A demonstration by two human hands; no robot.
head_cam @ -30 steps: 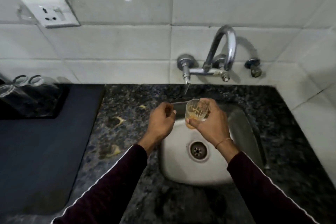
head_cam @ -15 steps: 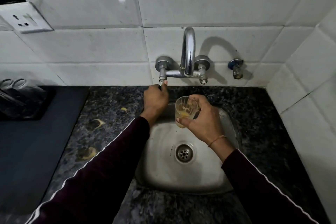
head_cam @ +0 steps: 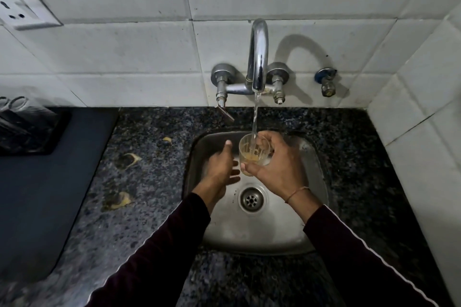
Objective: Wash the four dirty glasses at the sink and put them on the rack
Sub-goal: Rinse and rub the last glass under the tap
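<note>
glass [head_cam: 254, 151]: my right hand [head_cam: 279, 172] wraps its right and near side, so I can't see that part of the wall or the base.
wall socket [head_cam: 23, 9]: cut off by the left edge.
glasses on the rack [head_cam: 15, 103]: far left, dim and cut by the edge; only some rims show, and I can't count them.
rack [head_cam: 32, 132]: its left part runs out of view.
my sleeves [head_cam: 154, 257]: cut off by the near edge.

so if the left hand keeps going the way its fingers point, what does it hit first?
Probably the glass held by the right hand: the left hand is open, its fingers aimed rightward at the glass's lower side. Depth is unclear from this one view.
</note>
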